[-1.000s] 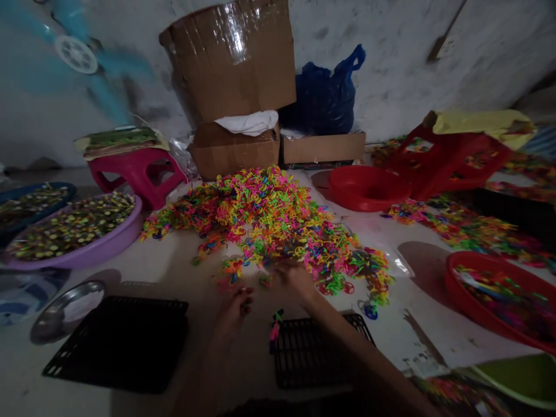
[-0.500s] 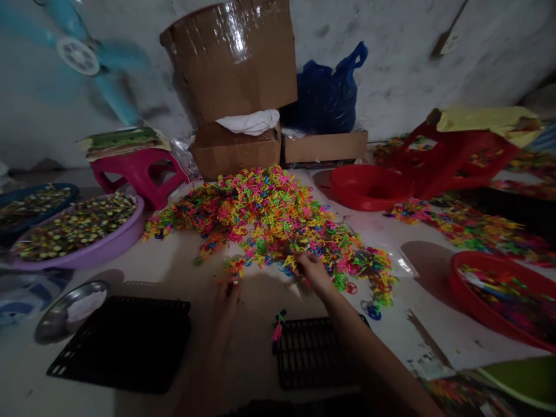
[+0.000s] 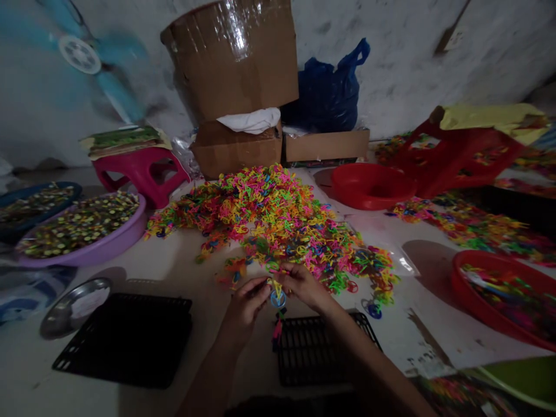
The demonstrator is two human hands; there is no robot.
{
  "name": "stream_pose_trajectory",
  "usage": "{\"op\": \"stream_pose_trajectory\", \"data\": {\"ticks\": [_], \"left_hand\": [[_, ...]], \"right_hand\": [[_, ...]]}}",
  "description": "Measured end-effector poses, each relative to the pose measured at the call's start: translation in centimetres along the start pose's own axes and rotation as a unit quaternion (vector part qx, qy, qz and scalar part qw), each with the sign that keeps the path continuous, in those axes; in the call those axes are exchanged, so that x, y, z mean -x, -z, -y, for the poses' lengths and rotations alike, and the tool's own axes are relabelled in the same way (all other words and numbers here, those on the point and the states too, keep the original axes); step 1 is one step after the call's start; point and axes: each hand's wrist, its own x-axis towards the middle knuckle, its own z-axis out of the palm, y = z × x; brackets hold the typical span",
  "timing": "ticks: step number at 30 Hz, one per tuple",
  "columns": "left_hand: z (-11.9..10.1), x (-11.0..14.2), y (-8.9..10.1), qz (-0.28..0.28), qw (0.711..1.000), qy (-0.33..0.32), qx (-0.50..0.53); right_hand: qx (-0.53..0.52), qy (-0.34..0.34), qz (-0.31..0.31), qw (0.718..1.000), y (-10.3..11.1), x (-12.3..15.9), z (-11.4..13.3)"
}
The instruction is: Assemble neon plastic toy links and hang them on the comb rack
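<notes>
My left hand (image 3: 248, 304) and my right hand (image 3: 302, 284) meet in front of the heap of small coloured plastic pieces (image 3: 278, 202). Between their fingertips are a few small plastic pieces (image 3: 278, 295), yellow with a light blue ring at the bottom. Both hands are closed in a pinch on these pieces. Just below them lies a black slotted tray (image 3: 313, 353), with pink and dark blue pieces (image 3: 277, 333) at its left edge. My right forearm passes over part of that tray.
Left are a black tray (image 3: 130, 341), a metal bowl (image 3: 56, 318), a purple basin (image 3: 87, 249) of small parts and a pink stool (image 3: 139, 168). Right are red basins (image 3: 373, 188) and a red stool (image 3: 460, 150). Behind stand cardboard boxes (image 3: 234, 69), a blue bag (image 3: 325, 95) and a fan (image 3: 80, 55).
My right hand has drawn back from the heap, and my left hand has moved right and up to meet it. Yellow and light blue pieces now show between them.
</notes>
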Motion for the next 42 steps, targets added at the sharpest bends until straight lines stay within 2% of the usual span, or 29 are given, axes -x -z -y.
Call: {"op": "stream_pose_trajectory", "data": {"ticks": [3,12,18,21,24,28,31,34,38,40,42], "left_hand": [[-0.4,0.3,-0.2,0.013,1.0,-0.013,-0.012],[0.7,0.6,0.3,0.042,0.999,-0.015,-0.022],[-0.5,2.3,-0.1,0.042,0.992,-0.059,-0.106],[-1.1,3.5,-0.4,0.046,0.984,-0.04,-0.165],[-1.6,4.8,-0.8,0.08,0.977,-0.025,-0.194],[-1.9,6.3,-1.6,0.118,0.965,-0.074,-0.223],[-1.8,6.9,-2.0,0.134,0.96,-0.069,-0.238],[-1.4,6.7,-2.0,0.137,0.973,-0.053,-0.18],[-0.8,5.6,-1.8,0.083,0.995,-0.047,0.012],[-0.4,5.2,-2.0,0.085,0.995,-0.025,0.05],[0.4,5.1,-2.4,0.104,0.994,-0.002,0.045]], "right_hand": [[-0.005,0.004,0.009,1.0,-0.2,0.4,0.2],[-0.001,-0.012,0.014,1.0,-0.3,1.6,0.9],[0.039,-0.024,0.01,0.999,-0.7,3.2,2.2],[0.053,-0.025,0.005,0.998,-0.9,4.4,2.8],[0.057,-0.026,0.003,0.998,-1.3,5.6,3.1],[0.046,0.031,-0.038,0.998,-2.0,7.0,2.9],[0.033,0.06,-0.072,0.995,-2.1,7.7,2.6],[0.006,0.047,-0.048,0.998,-1.0,8.2,2.3],[-0.078,0.028,0.018,0.996,0.6,8.9,1.4],[-0.091,0.057,0.019,0.994,0.3,9.2,0.6],[-0.084,0.096,0.01,0.992,-0.6,9.3,-0.4]]}}
